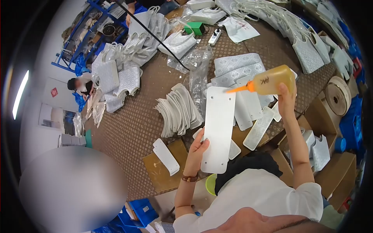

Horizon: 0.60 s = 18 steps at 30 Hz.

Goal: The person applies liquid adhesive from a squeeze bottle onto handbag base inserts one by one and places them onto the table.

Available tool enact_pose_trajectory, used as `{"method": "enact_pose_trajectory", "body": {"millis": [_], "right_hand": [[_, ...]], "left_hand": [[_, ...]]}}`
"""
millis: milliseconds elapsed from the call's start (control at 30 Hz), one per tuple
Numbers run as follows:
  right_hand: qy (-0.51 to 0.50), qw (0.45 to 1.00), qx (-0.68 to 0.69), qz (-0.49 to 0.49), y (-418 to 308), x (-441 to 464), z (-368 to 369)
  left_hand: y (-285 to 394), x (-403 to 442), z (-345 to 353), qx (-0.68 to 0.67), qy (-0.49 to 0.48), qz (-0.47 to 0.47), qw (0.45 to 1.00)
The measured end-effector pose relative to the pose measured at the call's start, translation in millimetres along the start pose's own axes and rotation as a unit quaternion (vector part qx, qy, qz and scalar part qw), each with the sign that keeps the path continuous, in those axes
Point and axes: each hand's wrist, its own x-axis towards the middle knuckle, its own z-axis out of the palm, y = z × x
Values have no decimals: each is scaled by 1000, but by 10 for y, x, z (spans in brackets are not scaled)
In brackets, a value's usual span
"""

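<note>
Left hand on panel, right hand on bottle, nozzle tip at the panel's upper end.
From my remote head view I log the left hand (pixel 199 147) gripping the long white rounded-corner panel with small metal studs (pixel 218 132) by its lower left edge, thumb across the face. The right hand (pixel 286 99) is wrapped around the base of a translucent amber squeeze bottle (pixel 274 79), which lies nearly level, its tapered orange nozzle (pixel 243 87) pointing left; I cannot tell whether the tip touches. The panel is held up over the near side of the brown patterned table (pixel 128 128). Left of it I note a fanned stack of curved white strips (pixel 178 110); beyond, overlapping silver-white patterned pieces (pixel 237 64).
</note>
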Motion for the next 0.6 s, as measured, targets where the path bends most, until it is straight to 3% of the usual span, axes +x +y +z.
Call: {"method": "enact_pose_trajectory", "body": {"millis": [100, 233, 300, 333, 433, 600], "right_hand": [[32, 999, 13, 22, -6, -34, -61], [-54, 991, 51, 107, 180, -543, -102], [-269, 959, -24, 86, 268, -834, -138], [-270, 959, -22, 84, 282, -820, -126], [-73, 978, 117, 157, 214, -669, -25], [-40, 980, 142, 131, 31, -84, -149]], "left_hand": [[65, -35, 104, 16, -3, 17, 1000], [141, -24, 241, -3, 11, 22, 1000], [165, -11, 279, -11, 15, 28, 999], [168, 5, 309, -15, 16, 36, 999], [161, 11, 383, -15, 8, 47, 999], [175, -16, 429, -9, 13, 51, 999]]}}
